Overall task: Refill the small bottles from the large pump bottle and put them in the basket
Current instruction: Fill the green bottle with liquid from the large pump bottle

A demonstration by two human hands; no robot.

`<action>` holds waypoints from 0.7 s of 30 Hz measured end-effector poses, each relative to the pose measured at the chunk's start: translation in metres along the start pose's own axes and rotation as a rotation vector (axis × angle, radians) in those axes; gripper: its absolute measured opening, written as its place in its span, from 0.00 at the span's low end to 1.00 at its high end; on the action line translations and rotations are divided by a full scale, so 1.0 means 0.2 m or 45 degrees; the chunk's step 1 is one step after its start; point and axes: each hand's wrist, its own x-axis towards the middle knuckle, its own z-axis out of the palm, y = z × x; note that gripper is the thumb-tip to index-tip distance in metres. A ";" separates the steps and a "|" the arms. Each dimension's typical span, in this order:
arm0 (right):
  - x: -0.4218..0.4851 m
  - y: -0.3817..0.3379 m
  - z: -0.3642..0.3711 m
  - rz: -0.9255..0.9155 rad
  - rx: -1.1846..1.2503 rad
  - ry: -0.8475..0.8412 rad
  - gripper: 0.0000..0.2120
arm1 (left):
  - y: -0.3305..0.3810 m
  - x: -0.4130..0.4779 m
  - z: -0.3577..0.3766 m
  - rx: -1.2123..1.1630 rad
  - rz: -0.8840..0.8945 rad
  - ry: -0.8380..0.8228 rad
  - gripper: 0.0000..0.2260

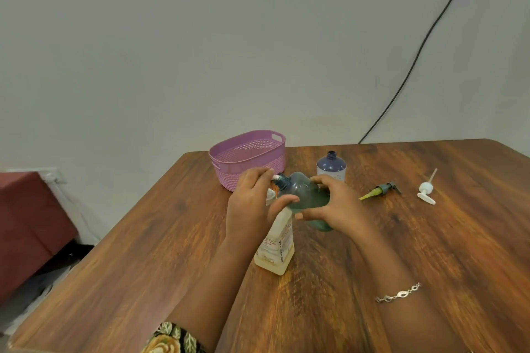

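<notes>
The large pump bottle (276, 246), clear with pale yellow liquid, stands upright mid-table. My left hand (252, 203) lies over its pump head with the fingers bent around it; the white nozzle tip peeks out past them. A small teal bottle (307, 192), uncapped, is held tilted in my right hand (341, 206), its open neck against the nozzle. A small purple bottle (331, 166) stands open and upright just behind. The pink perforated basket (252, 173) sits at the table's far left corner; nothing shows inside it.
Two loose pump caps lie on the wooden table (143, 266) to the right: a dark one with a yellow-green tube (381, 190) and a white one (426, 190). A black cable (415, 57) runs down the wall. Dark red furniture (28, 223) stands left of the table.
</notes>
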 end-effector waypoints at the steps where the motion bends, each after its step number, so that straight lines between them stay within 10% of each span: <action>1: 0.00 0.00 0.00 -0.007 -0.010 -0.001 0.34 | 0.00 0.01 0.00 0.021 -0.004 -0.001 0.28; 21: 0.00 0.00 0.02 0.016 0.036 -0.011 0.33 | 0.01 -0.05 0.02 0.084 0.039 0.035 0.25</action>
